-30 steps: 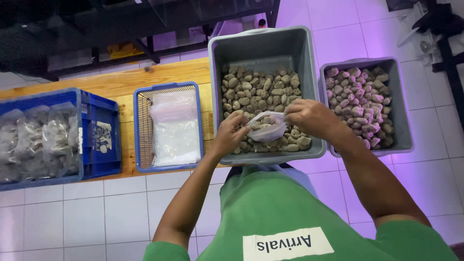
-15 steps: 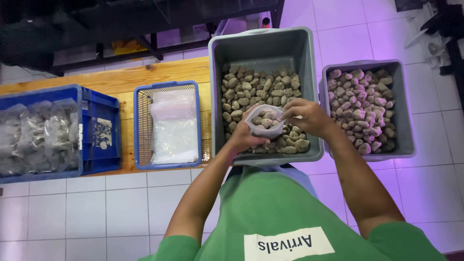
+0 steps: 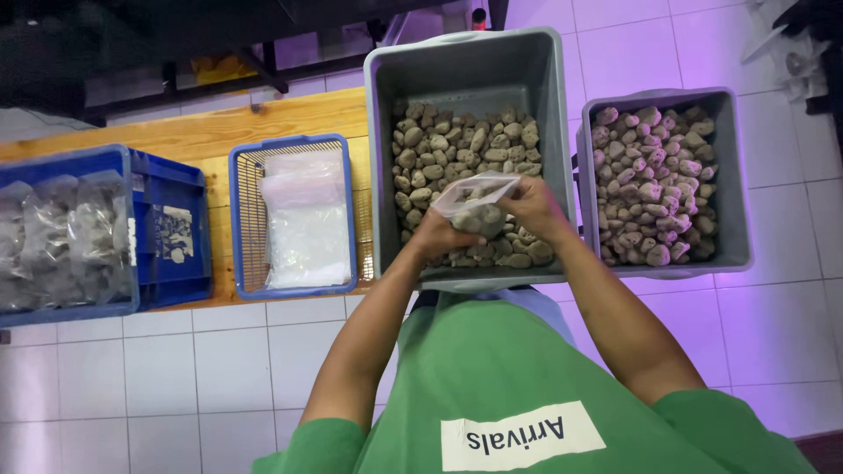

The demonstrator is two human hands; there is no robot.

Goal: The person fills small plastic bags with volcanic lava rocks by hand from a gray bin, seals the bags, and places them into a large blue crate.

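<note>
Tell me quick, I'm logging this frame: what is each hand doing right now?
Left hand: closed on the clear plastic bag of stones, over the grey bin.
Right hand: closed, gripping the bag's top edge.

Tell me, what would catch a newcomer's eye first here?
Probably the two grey bins of pale, pitted stones: the big bin in the middle, a smaller bin to its right. Over the big one, the left hand and right hand hold a clear bag of stones.
</note>
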